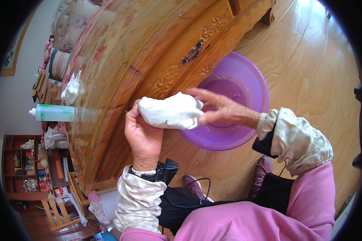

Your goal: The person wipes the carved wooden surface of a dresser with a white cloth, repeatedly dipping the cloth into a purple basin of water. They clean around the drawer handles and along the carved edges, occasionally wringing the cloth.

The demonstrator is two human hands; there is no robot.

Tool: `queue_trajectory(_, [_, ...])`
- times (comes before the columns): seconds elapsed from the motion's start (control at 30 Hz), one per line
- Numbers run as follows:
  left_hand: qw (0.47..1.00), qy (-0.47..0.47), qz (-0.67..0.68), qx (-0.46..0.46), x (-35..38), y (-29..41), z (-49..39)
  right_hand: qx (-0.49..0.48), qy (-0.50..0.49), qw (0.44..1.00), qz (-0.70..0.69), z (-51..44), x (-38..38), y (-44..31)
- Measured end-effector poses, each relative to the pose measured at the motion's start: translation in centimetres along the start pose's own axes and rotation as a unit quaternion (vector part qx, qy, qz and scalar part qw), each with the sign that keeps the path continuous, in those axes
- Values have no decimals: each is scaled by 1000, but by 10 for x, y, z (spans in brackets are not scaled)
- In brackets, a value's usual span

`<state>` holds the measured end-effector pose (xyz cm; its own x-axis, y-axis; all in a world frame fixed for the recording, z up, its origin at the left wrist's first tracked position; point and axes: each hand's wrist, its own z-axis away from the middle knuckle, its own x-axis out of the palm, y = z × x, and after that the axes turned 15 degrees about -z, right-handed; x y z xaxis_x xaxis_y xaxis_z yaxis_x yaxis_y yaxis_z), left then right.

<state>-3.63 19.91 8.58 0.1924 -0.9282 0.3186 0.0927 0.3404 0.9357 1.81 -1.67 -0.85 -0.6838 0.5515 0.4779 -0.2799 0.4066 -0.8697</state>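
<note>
A folded white cloth bundle (170, 111) with a small dark spot on its lower side rests in my left hand (144, 135), the thumb along its left end. Fingers spread, my right hand (220, 110) is at the bundle's right end and slightly blurred. Its fingertips reach the cloth's edge, but a grip is not visible. Below my right hand, a purple plastic basin (258, 81) with some water in it stands on the floor.
A carved wooden table (172, 72) with a metal drawer handle (192, 52) borders the basin. On its covered top are a capped plastic bottle (55, 113) and a crumpled white cloth (71, 89). Wooden chairs (58, 212) and shelves (18, 165) stand at lower left. A cable (209, 183) loops near my legs.
</note>
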Motion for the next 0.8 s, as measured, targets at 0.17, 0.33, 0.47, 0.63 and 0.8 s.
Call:
queue_trajectory(0.17, [994, 39, -98, -18, -2, -6, -5, 27, 94, 985, -140, -7, 9, 5])
queue_trajectory(0.33, [937, -21, -345, 60, 3, -23, 3, 34, 106, 969, -222, -10, 8, -6])
queue_trajectory(0.47, [916, -131, -378, 29, 18, -37, -2, 2, 130, 951, -280, -19, 10, -24])
queue_trajectory(0.63, [974, -164, -145, -52, 56, -43, -25, -127, 206, 932, -270, -46, -7, -51])
queue_trajectory(0.8, [993, -107, -41, 11, 108, -50, -68, -265, 291, 904, -165, -70, -29, -77])
